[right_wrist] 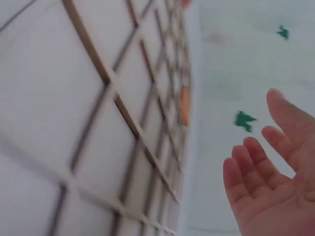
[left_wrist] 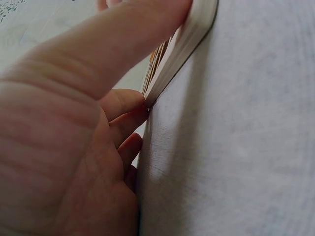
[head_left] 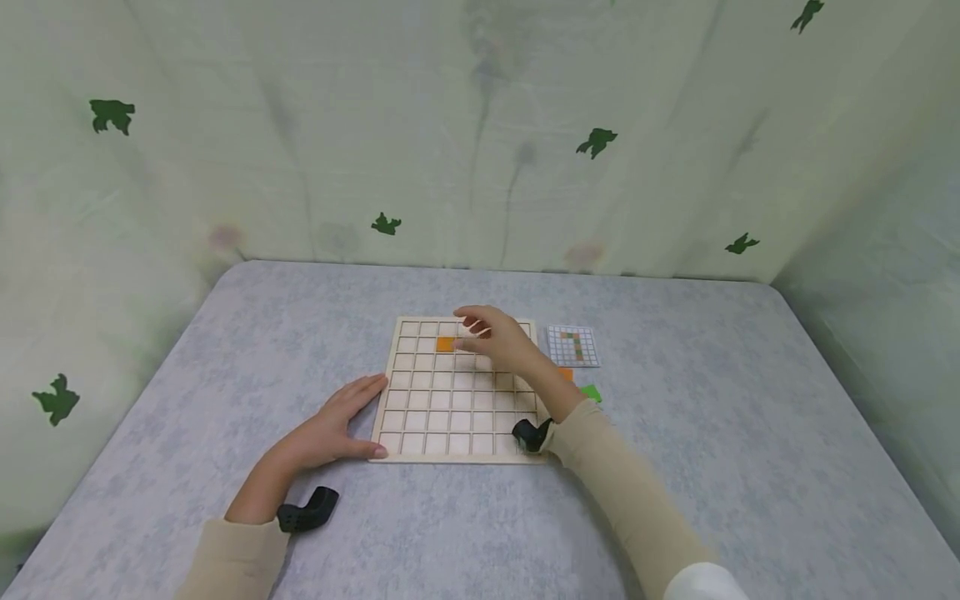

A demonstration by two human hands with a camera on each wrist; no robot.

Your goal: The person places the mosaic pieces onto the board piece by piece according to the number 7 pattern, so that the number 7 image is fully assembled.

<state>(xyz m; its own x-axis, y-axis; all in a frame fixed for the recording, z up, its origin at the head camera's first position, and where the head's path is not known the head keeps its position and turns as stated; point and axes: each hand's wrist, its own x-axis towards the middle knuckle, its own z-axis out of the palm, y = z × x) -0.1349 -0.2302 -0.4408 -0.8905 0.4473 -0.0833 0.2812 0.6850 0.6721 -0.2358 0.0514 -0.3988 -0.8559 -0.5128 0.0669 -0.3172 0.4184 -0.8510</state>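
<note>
Centrally on grey table (head_left: 675, 467): pale wooden grid board (head_left: 457, 417), square cells, one orange tile (head_left: 446, 343) seated near far edge. Left hand (head_left: 337, 425) flat, fingers straight, pressing board's left edge. Right hand (head_left: 495, 337) hovers over far rows, fingers relaxed and spread, holding nothing. Pattern card (head_left: 573, 345) just right of board.
</note>
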